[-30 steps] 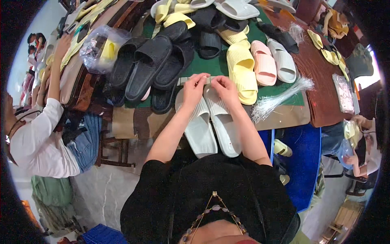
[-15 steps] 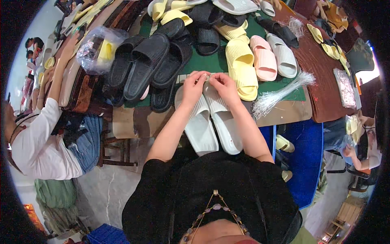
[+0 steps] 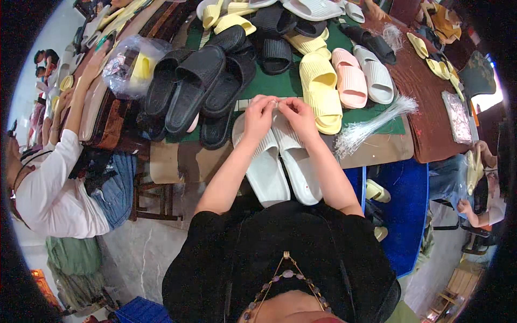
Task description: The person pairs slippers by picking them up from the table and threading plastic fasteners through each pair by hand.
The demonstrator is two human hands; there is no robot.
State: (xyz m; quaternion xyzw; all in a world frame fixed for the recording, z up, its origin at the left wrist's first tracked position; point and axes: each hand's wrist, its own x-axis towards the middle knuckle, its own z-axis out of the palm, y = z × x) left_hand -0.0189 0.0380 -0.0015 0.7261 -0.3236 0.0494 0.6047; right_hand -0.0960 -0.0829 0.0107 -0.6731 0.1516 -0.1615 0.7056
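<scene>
A pair of light grey slide slippers (image 3: pixel 267 180) lies side by side at the table's front edge, heels toward me, the straps under my hands. My left hand (image 3: pixel 258 117) reaches over the left slipper, thumb and fingers pinched together. Close against it, my right hand (image 3: pixel 298 116) pinches in the same way above the right slipper. A tiny pale bit shows between the fingertips, too small to name. To the right lies a bundle of thin white plastic strands (image 3: pixel 371 126), touched by neither hand.
Several black slippers (image 3: pixel 195 89) are piled at the left. Yellow (image 3: pixel 318 89), pink (image 3: pixel 351 81) and more grey slippers (image 3: pixel 374 75) lie at the right. A clear plastic bag (image 3: pixel 121 72) sits at the far left. Below the table stands a blue bin (image 3: pixel 401 215). A co-worker (image 3: pixel 59 185) sits at left.
My hands stay pinched together in nearly the same place, with only a slight shift. At the far left, the co-worker's reaching hand has moved a little.
</scene>
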